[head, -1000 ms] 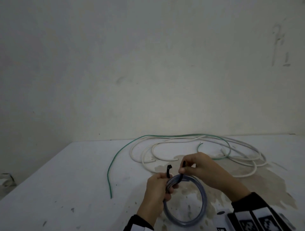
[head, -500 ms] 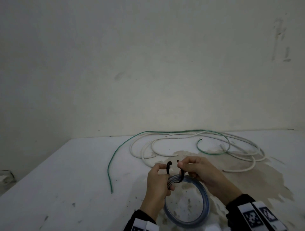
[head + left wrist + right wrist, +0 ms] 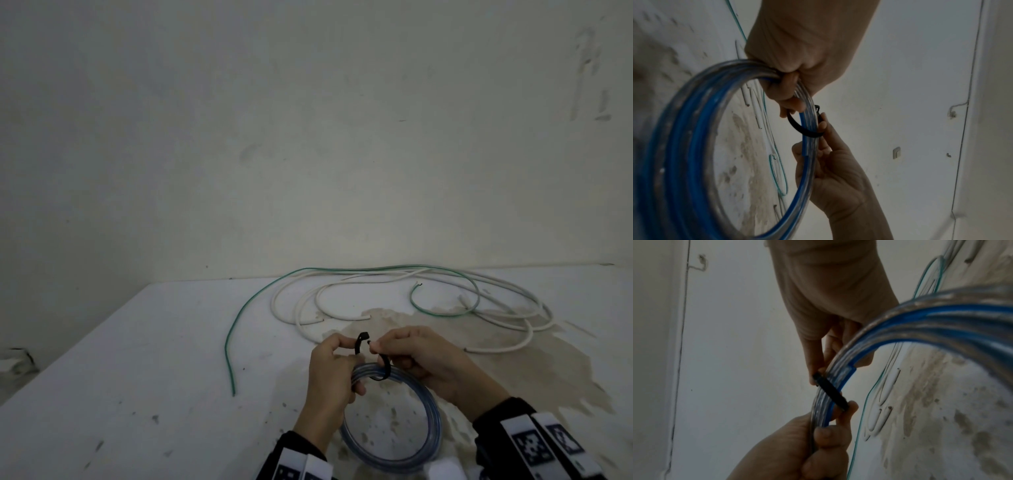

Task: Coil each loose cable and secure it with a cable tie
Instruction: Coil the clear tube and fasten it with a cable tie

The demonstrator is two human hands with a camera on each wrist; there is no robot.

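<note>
A coil of clear and blue cable [image 3: 435,423] stands on edge on the white table [image 3: 137,377]. My left hand [image 3: 342,349] grips the coil's top with its lower fingers and pinches one end of a black cable tie [image 3: 384,371]. The tie loops under the coil's strands. My right hand [image 3: 378,346] pinches the tie's other end, close to the first. The left wrist view shows the coil [image 3: 684,129] and the tie [image 3: 797,128] round it. In the right wrist view the tie [image 3: 831,391] crosses the coil [image 3: 941,316].
A loose green cable [image 3: 239,318] curves across the table behind my hands, from the left toward the back. Loose white cables [image 3: 513,308] sprawl at the back right. A brown stain [image 3: 513,370] covers the table's right part. A bare wall stands behind the table.
My hands have brought the two ends of the tie closer together above the coil, so the tie curls tighter round the strands. The coil stays in my left hand.
</note>
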